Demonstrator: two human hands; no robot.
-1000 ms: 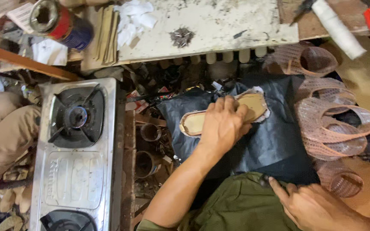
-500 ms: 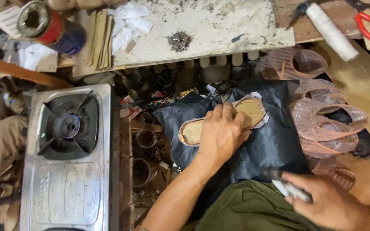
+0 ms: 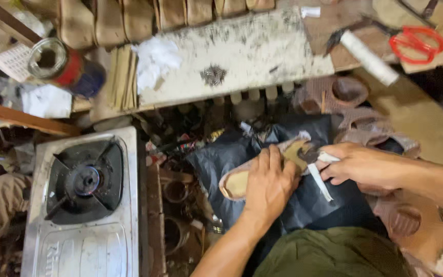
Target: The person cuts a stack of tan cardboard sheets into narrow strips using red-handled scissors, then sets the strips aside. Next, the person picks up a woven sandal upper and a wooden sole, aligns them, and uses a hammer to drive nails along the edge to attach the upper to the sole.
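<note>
My left hand (image 3: 270, 182) lies flat on a tan shoe sole (image 3: 234, 185) that rests on a dark cloth (image 3: 216, 159) over my lap. My right hand (image 3: 357, 164) comes in from the right and grips a thin white strip-like tool (image 3: 320, 182), its tip at the far end of the sole. The middle of the sole is hidden under my left palm.
A gas stove (image 3: 83, 205) stands at the left. A worn white board (image 3: 232, 54) lies above, with a tin can (image 3: 60, 66), red scissors (image 3: 416, 41) and a white roll (image 3: 367, 57). Pinkish woven shoe uppers (image 3: 344, 95) are piled at the right.
My right hand has risen from my lap at the lower right to the sole's far end, now holding the white tool. My left hand stays pressed on the sole.
</note>
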